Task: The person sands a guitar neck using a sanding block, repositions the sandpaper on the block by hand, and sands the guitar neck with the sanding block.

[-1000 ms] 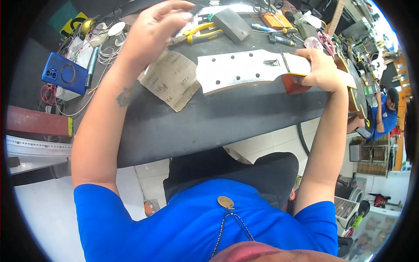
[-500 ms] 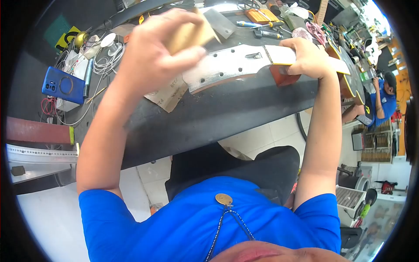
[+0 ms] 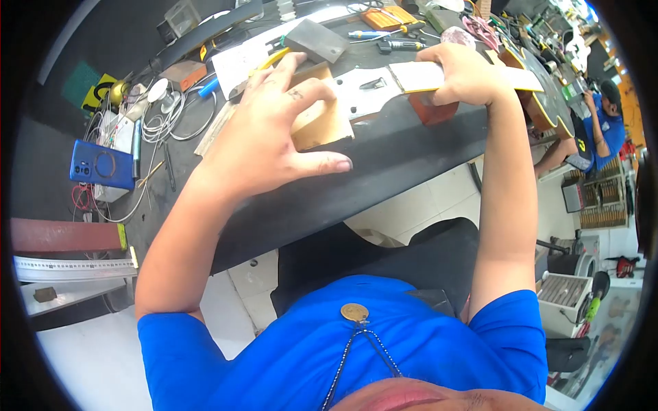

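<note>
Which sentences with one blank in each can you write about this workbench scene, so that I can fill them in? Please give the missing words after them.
1. The phone is ____ in colour.
2. The hand that is nearer to the phone, over a tan block, is the person's ____ one.
3. The right hand grips the neck of a guitar.
The block below this neck is coloured ____.
4. The headstock has a ____ face.

Missing words: blue; left; red; white.

Bright, diffuse light; pale sheen on dark bench (image 3: pixel 384 157); fisheye bending, black corners.
</note>
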### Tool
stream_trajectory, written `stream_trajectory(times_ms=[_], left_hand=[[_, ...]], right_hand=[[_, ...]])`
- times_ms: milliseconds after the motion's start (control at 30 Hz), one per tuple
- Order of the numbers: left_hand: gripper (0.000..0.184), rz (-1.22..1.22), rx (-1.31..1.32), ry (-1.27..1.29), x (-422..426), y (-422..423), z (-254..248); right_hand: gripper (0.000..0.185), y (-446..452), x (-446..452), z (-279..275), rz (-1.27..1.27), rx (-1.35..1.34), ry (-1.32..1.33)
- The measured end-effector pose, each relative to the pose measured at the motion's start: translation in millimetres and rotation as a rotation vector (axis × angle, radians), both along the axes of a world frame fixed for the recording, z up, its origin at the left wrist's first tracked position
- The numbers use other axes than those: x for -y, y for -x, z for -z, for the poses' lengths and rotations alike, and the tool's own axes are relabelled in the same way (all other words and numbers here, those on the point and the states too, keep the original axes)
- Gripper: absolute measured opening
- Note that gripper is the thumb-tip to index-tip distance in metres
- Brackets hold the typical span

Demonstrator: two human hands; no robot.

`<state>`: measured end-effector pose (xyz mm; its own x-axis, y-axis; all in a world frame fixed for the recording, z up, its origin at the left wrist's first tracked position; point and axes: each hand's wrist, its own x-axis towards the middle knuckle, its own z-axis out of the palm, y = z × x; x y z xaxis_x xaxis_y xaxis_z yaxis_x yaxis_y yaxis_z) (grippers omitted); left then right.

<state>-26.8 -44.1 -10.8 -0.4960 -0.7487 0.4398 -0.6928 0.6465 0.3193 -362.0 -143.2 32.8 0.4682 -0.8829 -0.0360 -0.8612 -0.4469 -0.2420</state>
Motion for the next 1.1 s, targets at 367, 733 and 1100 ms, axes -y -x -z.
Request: stream_trajectory(times_ms=[367,733,1100], left_hand=[[0.065,0.049,-0.048,0.043,9.8,-3.2,4.8],[0.081,0.114,0.008,0.054,12.4,-5.8,0.6],[0.082,0.071,0.078,0.123,12.7,-5.0,1.7]], right_hand=[[0.054,-1.9,-6.2,0.9,0.022,0.041,0.012],[0.044,-2.3,-13.3,-19.9,-0.020,0.003,-0.088],[0.043,1.8,-17.5,-24.4,-0.034,0.001,-0.097]])
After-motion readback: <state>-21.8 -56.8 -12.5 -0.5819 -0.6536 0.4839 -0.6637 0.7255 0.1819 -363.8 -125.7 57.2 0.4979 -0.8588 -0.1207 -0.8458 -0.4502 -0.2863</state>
